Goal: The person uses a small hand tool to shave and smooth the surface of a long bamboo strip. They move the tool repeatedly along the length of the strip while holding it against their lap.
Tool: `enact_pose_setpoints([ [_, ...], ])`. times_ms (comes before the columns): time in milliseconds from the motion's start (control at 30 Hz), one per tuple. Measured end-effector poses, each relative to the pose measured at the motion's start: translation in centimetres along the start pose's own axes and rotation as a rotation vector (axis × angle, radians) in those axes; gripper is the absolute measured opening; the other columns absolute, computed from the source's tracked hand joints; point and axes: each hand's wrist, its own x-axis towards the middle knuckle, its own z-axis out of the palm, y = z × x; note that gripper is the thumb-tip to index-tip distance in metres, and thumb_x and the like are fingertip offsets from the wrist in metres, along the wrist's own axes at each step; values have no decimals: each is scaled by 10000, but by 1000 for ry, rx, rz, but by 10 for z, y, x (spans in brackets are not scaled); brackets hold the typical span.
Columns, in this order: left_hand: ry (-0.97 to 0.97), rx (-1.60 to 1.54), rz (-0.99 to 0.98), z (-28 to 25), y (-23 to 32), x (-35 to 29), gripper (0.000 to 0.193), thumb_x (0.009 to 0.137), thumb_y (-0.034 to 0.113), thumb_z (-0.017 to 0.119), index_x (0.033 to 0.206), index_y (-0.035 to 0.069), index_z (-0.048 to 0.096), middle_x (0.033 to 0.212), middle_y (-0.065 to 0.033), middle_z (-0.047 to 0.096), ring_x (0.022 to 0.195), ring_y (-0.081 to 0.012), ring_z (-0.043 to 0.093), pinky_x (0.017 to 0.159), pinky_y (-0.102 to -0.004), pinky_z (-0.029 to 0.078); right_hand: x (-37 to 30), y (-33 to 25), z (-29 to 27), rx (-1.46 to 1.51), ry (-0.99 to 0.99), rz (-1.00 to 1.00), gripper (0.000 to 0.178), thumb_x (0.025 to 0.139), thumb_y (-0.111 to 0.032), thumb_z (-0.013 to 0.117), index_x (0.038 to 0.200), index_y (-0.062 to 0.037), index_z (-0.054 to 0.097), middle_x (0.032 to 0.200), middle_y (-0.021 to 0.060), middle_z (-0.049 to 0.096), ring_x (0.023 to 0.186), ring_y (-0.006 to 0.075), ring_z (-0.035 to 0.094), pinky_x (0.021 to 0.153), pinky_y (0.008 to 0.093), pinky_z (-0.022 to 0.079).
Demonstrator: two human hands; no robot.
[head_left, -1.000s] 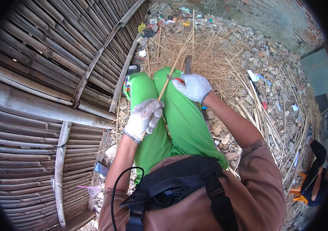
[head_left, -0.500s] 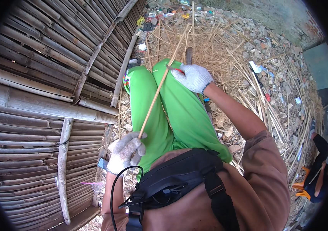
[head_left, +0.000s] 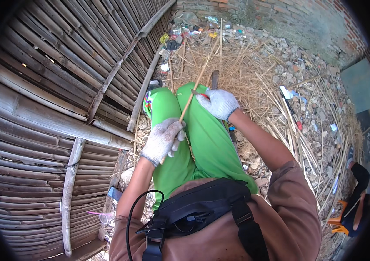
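Observation:
A thin, pale bamboo strip (head_left: 199,79) slants across my green-trousered legs (head_left: 206,135), pointing away from me. My left hand (head_left: 163,139), in a white glove, is closed round its lower part, and the near end pokes out below the hand. By my right knee, my gloved right hand (head_left: 219,105) grips a small knife (head_left: 203,95) with a red handle. Its dark blade meets the strip part-way along; the rest of the handle is hidden in the glove.
A bamboo slat wall (head_left: 41,113) rises close on my left. Dry straw-like shavings (head_left: 246,61) and split strips (head_left: 296,143) cover the rubble around my legs. A dark flat piece (head_left: 214,79) lies beyond my knee. Another person (head_left: 359,195) sits at far right on an orange stool (head_left: 339,222).
My left hand has moved forward along the strip, closer to my right hand, and more of the near end shows behind it. The knife is still at the strip. The view has tilted slightly up.

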Motion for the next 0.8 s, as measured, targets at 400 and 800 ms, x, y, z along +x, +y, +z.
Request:
enact_pose_setpoints([
  [400, 53, -154, -92, -32, -61, -118, 280, 1159, 191, 548, 1273, -41, 656, 778, -36, 667, 478, -62, 450, 450, -234, 338, -6, 1, -2, 42, -37, 38, 681, 1062, -696, 468, 1062, -98, 794, 1005, 284, 779, 960, 486, 764, 870, 612, 599],
  [800, -88, -292, -36, 3, -18, 30, 264, 1129, 242, 587, 1197, 1, 669, 797, -10, 665, 448, -51, 443, 354, -218, 342, -2, 5, -4, 24, -43, 2, 619, 1055, -644, 515, 996, -96, 799, 1003, 251, 797, 912, 440, 782, 853, 590, 612],
])
